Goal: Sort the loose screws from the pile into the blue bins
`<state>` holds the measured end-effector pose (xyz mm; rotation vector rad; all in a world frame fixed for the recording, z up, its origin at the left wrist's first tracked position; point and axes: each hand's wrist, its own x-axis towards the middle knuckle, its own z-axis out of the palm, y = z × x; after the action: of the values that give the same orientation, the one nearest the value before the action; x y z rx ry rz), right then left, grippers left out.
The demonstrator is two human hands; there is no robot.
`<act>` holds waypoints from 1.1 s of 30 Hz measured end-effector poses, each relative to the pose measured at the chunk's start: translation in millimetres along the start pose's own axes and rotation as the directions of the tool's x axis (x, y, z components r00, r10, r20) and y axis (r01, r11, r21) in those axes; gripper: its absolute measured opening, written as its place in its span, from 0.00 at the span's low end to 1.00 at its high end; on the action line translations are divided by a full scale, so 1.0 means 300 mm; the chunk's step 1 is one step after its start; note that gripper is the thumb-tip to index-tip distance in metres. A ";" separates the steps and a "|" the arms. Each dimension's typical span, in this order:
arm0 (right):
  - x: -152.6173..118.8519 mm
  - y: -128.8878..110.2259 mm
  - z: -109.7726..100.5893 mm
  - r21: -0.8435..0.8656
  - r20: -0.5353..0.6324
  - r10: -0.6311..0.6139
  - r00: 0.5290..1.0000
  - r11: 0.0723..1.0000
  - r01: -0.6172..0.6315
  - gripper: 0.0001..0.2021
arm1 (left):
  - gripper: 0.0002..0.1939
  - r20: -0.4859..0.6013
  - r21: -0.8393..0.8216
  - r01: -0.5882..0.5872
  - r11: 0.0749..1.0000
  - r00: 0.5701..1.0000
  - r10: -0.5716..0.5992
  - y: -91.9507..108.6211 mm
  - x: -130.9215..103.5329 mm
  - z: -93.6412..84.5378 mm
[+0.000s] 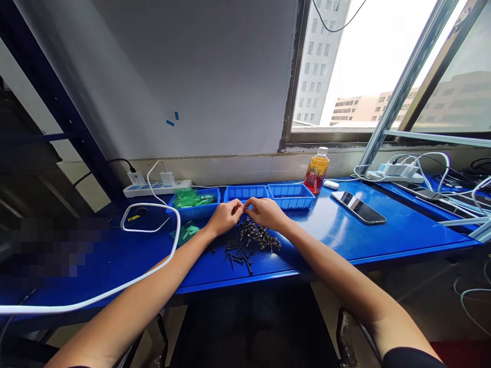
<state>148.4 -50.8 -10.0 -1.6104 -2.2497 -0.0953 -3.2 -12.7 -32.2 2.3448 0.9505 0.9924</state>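
Over the blue table, my left hand and my right hand meet with fingertips nearly touching. Both are closed in a pinch around something small and dark that I cannot make out. Just below them lies a loose pile of screws, dark ones toward the near left and brassy ones at the right. Behind the hands stand a middle blue bin, partly covered by the fingers, and a right blue bin holding a few small things. A left blue bin contains green plastic pieces.
More green pieces lie left of my left hand. A white cable loops across the left side from a power strip. A drink bottle and a phone are at the right, with tangled cables beyond.
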 end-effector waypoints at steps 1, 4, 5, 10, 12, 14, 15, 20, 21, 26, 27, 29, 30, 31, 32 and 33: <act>0.000 0.001 0.001 0.001 0.000 0.000 1.000 1.000 0.000 0.10 | 0.11 0.000 0.000 0.002 1.000 1.000 -0.002 0.000 0.000 0.000; -0.002 0.001 0.001 -0.001 0.007 0.006 1.000 1.000 -0.006 0.11 | 0.11 -0.001 -0.004 -0.002 1.000 1.000 0.002 0.000 0.000 0.002; -0.002 0.001 0.001 -0.003 0.012 0.007 1.000 1.000 -0.007 0.11 | 0.11 0.000 -0.006 -0.005 1.000 1.000 0.005 0.000 0.001 0.003; 0.000 0.004 0.003 -0.009 0.012 0.008 1.000 1.000 -0.008 0.11 | 0.11 0.006 -0.012 0.001 1.000 1.000 -0.001 -0.002 0.003 0.003; 0.001 0.006 0.006 -0.009 0.009 0.005 1.000 1.000 -0.005 0.11 | 0.11 0.008 -0.013 0.001 1.000 1.000 -0.001 -0.003 0.003 0.003; 0.002 0.008 0.008 -0.012 0.009 -0.002 1.000 1.000 0.002 0.11 | 0.11 0.008 -0.015 -0.003 1.000 1.000 0.003 -0.004 0.003 0.003; 0.003 0.008 0.008 -0.014 0.009 -0.004 1.000 1.000 0.004 0.11 | 0.11 0.007 -0.015 -0.005 1.000 1.000 0.005 -0.004 0.003 0.004; 0.001 0.007 0.005 -0.013 0.009 -0.006 1.000 1.000 0.006 0.11 | 0.11 0.008 -0.013 -0.012 1.000 1.000 0.012 -0.001 0.004 0.004; 0.000 0.006 0.004 -0.013 0.010 -0.005 1.000 1.000 0.005 0.11 | 0.11 0.010 -0.013 -0.013 1.000 1.000 0.013 -0.001 0.004 0.004; -0.001 0.005 0.001 -0.016 0.027 0.006 1.000 1.000 -0.005 0.12 | 0.11 0.012 -0.014 -0.015 1.000 1.000 0.016 -0.005 0.002 0.004; -0.001 0.005 0.001 -0.015 0.027 0.005 1.000 1.000 -0.005 0.12 | 0.11 0.011 -0.014 -0.015 1.000 1.000 0.015 -0.006 0.002 0.004; 0.000 0.006 0.001 -0.011 0.023 0.002 1.000 1.000 -0.002 0.11 | 0.11 0.009 -0.012 -0.015 1.000 1.000 0.015 -0.007 0.003 0.005; 0.001 0.006 0.002 -0.008 0.019 0.000 1.000 1.000 0.000 0.11 | 0.11 0.009 -0.010 -0.015 1.000 1.000 0.015 -0.008 0.003 0.004; 0.002 0.006 0.003 -0.004 0.015 -0.001 1.000 1.000 0.001 0.11 | 0.11 0.010 -0.008 -0.015 1.000 1.000 0.015 -0.008 0.003 0.004; 0.002 0.007 0.004 -0.001 0.010 -0.001 1.000 1.000 0.001 0.10 | 0.11 0.012 -0.006 -0.014 1.000 1.000 0.014 -0.008 0.004 0.004; 0.002 0.007 0.005 0.002 0.005 -0.001 1.000 1.000 0.001 0.10 | 0.11 0.016 -0.004 -0.014 1.000 1.000 0.014 -0.007 0.004 0.003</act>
<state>149.9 -49.1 -11.5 -1.6102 -2.2538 -0.0888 -2.8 -10.4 -33.7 2.3561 0.9269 0.9784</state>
